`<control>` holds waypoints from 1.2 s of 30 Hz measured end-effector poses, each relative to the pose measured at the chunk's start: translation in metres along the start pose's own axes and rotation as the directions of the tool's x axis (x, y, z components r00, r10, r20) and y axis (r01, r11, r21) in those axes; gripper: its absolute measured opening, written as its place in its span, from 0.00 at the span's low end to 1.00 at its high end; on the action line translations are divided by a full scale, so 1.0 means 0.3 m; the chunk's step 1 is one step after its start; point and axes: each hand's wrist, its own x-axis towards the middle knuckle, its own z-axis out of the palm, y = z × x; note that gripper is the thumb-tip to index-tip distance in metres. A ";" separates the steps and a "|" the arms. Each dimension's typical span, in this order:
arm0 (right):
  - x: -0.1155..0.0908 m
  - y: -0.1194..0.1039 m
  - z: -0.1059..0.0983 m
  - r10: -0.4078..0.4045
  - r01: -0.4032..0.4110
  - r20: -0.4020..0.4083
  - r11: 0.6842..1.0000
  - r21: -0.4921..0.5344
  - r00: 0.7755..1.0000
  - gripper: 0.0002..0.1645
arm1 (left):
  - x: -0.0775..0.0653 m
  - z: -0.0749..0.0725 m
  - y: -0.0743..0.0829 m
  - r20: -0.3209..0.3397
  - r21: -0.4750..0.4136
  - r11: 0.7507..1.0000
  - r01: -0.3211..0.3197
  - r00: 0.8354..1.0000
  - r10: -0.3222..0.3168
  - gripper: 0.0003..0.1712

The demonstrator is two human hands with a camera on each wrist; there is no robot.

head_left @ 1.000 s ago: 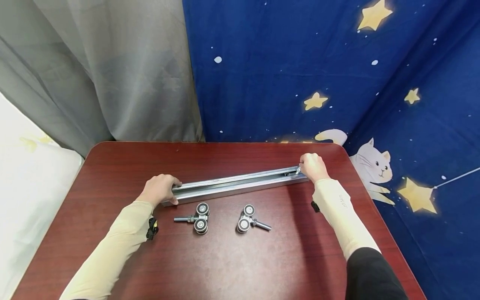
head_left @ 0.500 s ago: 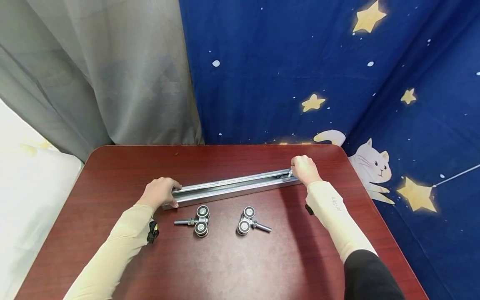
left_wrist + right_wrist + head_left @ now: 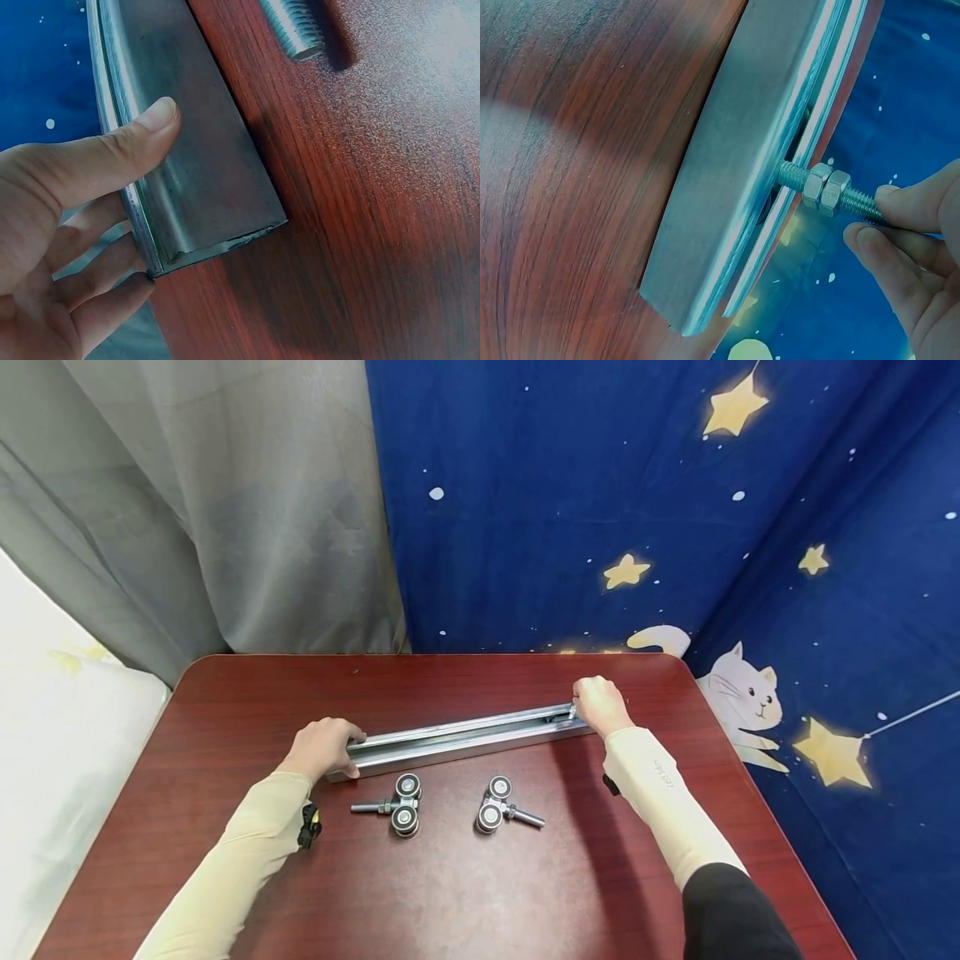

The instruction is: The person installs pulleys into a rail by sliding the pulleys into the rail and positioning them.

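A silver metal track (image 3: 465, 739) with a slot along its top lies aslant on the table. My left hand (image 3: 322, 747) grips its left end; in the left wrist view the thumb (image 3: 150, 135) lies on the near wall, fingers on the far side. Near the track's right end, my right hand (image 3: 602, 703) pinches a threaded bolt (image 3: 862, 204) between thumb and fingers. The bolt carries two nuts (image 3: 826, 190) and stands up out of the slot. What it joins inside the track is mostly hidden. Two roller trolleys, a left one (image 3: 406, 804) and a right one (image 3: 492, 806), lie in front.
The trolleys' bolts point outward, left and right, on the dark red wooden table (image 3: 465, 893). Behind the table hang a grey curtain (image 3: 292, 527) and a blue star-patterned curtain (image 3: 510, 543). A white surface (image 3: 67, 760) adjoins the left edge.
My right hand has slid left along the track with the bolt. My left hand keeps its grip on the left end. The view has tilted slightly; the two loose trolleys lie as before.
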 end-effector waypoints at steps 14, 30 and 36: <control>0.009 -0.060 0.003 -0.023 0.023 0.000 1.000 -0.021 1.000 0.09 | -0.007 -0.005 -0.010 -0.017 0.000 1.000 -0.011 1.000 0.011 0.34; 0.049 0.067 -0.101 -0.186 0.126 0.292 0.969 0.214 0.938 0.21 | -0.006 0.019 -0.005 -0.028 -0.005 1.000 -0.001 1.000 0.001 0.34; 0.082 0.176 -0.113 -0.020 -0.041 0.415 0.990 0.137 0.909 0.27 | -0.003 0.009 -0.005 -0.032 -0.005 1.000 -0.003 0.999 0.003 0.34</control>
